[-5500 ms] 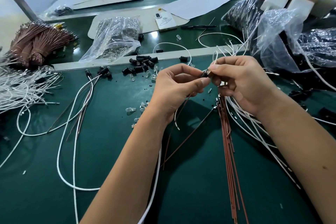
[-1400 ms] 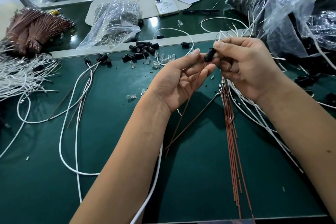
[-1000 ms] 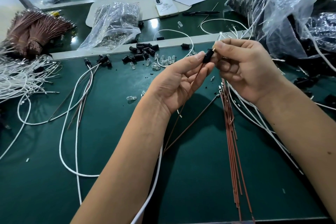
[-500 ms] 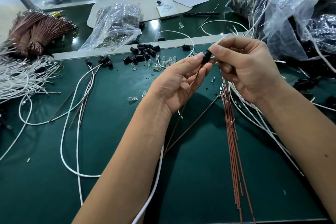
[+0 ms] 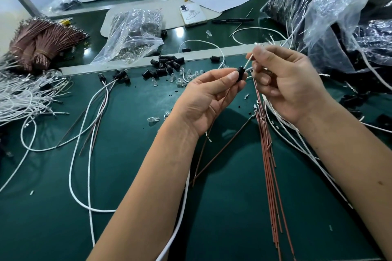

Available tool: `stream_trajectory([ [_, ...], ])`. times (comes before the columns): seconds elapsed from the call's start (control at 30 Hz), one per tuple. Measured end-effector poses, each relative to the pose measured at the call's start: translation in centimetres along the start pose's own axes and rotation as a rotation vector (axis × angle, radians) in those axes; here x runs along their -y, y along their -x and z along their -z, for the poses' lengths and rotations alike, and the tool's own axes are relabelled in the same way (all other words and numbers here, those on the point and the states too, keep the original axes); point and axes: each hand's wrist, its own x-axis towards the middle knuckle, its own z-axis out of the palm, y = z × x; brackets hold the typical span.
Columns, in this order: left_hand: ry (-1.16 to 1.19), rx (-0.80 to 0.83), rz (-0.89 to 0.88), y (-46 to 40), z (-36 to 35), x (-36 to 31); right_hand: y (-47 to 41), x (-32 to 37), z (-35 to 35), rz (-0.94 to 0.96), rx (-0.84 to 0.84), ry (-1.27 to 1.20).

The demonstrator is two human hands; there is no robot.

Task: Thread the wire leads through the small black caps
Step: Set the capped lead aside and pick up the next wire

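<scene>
The left hand is pinching a small black plastic cap between thumb and fingertips, holding it raised above the middle of the green desk, probably so its hole is facing the other hand. A thin brown insulated wire is running down from under the cap across the left palm, seemingly already through it. The right hand is gripping a thin white insulated wire lead between thumb and forefinger, close to its end; the remaining fingers are curling loosely inward. The lead is slanting down into the top of the cap, and gripping it so near the tip is likely keeping it stiff enough to push through.

Supplies are lying within easy reach: a heap of loose black caps and small clear glass bulbs toward the desk's far edge, a fan of straight red-brown wires under the right forearm toward the near edge, and loose white wires along the left edge. A few capped leads are resting left of the heap, apparently finished pieces set aside.
</scene>
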Motion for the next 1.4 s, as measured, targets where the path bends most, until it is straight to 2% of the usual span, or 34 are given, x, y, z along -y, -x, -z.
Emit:
stream_trajectory([
  [0.17,-0.082,-0.025,-0.047,-0.1,0.0,0.1,0.1,0.0,-0.1,0.121,-0.044,0.099],
  [0.3,-0.231,-0.052,-0.096,0.0,-0.1,0.3,0.3,-0.2,-0.5,0.130,-0.043,0.205],
  [0.47,-0.209,-0.068,-0.101,-0.1,-0.1,0.3,0.4,-0.2,-0.5,0.078,-0.051,0.227],
  [0.6,-0.277,-0.085,-0.156,-0.1,-0.1,0.4,0.3,-0.2,-0.5,0.113,-0.054,0.260],
  [0.73,-0.157,-0.140,-0.218,-0.3,-0.3,0.5,0.5,-0.7,-0.6,0.161,-0.043,0.342],
  [0.9,0.037,-0.128,-0.195,-0.3,-0.6,0.6,0.8,-1.4,-1.0,0.071,0.066,0.453],
  [1.07,0.020,-0.080,-0.092,-0.2,-0.5,0.5,0.9,-1.3,-1.1,0.036,0.081,0.306],
  [1.2,-0.004,-0.101,-0.108,-0.4,0.0,-0.1,1.0,-1.4,-1.3,-0.014,0.151,0.344],
  [1.3,0.002,-0.099,-0.132,-0.3,0.4,-0.7,1.2,-1.2,-1.3,-0.067,0.262,0.380],
  [1.4,0.016,-0.042,-0.165,0.1,0.6,-1.2,1.5,-0.7,-1.0,-0.126,0.462,0.404],
])
